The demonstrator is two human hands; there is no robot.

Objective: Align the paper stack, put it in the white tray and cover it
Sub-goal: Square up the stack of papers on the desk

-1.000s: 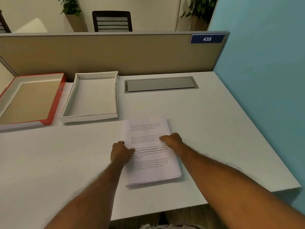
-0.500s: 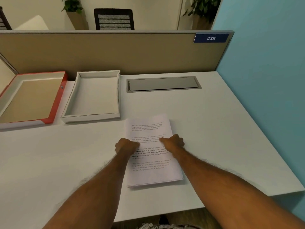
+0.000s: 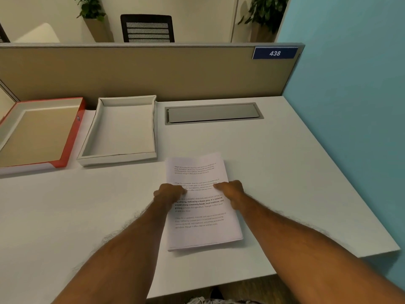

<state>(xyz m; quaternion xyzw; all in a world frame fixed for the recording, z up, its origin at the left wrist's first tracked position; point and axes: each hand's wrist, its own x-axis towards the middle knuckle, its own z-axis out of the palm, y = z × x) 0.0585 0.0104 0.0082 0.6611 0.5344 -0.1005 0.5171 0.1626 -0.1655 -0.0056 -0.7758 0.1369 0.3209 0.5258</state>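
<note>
A stack of printed white paper (image 3: 200,229) lies flat on the white desk, a little askew, its sheets slightly offset at the near edge. My left hand (image 3: 168,194) grips its left edge and my right hand (image 3: 232,191) grips its right edge, thumbs on top of the page. The empty white tray (image 3: 119,160) stands to the upper left of the stack, close to its far left corner. Left of that lies a red-rimmed lid (image 3: 72,137), open side up, with a tan inside.
A grey cable hatch (image 3: 213,113) is set into the desk behind the paper. A tan partition (image 3: 153,73) closes the back and a blue wall (image 3: 350,128) the right. The desk's front edge (image 3: 219,284) runs near my arms.
Both hands have slid a little farther up the sides of the stack, and the left hand has closed in onto its edge. The stack itself has barely shifted.
</note>
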